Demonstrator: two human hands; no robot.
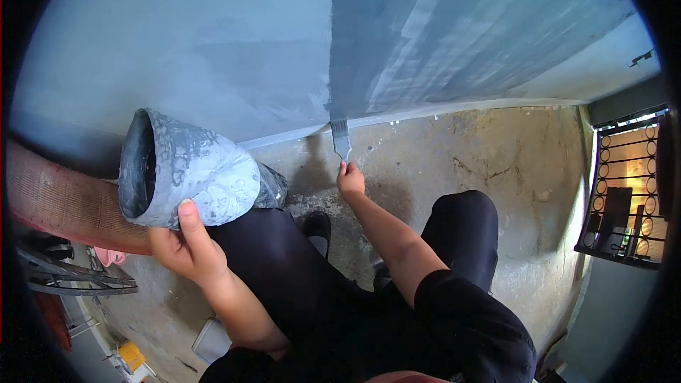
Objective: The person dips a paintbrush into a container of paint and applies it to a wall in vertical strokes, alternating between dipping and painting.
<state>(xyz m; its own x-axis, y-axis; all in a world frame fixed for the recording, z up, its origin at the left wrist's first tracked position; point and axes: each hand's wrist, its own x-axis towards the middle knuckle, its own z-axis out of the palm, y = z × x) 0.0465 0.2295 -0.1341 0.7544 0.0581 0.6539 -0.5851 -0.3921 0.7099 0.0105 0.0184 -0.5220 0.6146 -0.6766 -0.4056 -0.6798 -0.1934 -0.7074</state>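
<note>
My left hand [186, 248] grips a paint-smeared, tapered container [206, 174] near its rim, the thumb pressed on the outside. The container is tilted, with its dark mouth facing left; what is inside cannot be seen. In my right hand [350, 180] is a flat paintbrush [342, 143], held by its handle and pointing away from me. Its bristles are at the foot of the wall, by the edge of a dark grey painted area [362, 50]. Left of that edge the wall [213, 50] is a lighter blue-grey.
A stained concrete floor [454, 156] runs along the wall. At left are a reddish-brown woven surface [67, 195] and a dark curved metal frame [78, 280]. A barred metal grille [628, 188] stands at right. Behind my left arm lies a pale grey flat object [211, 340].
</note>
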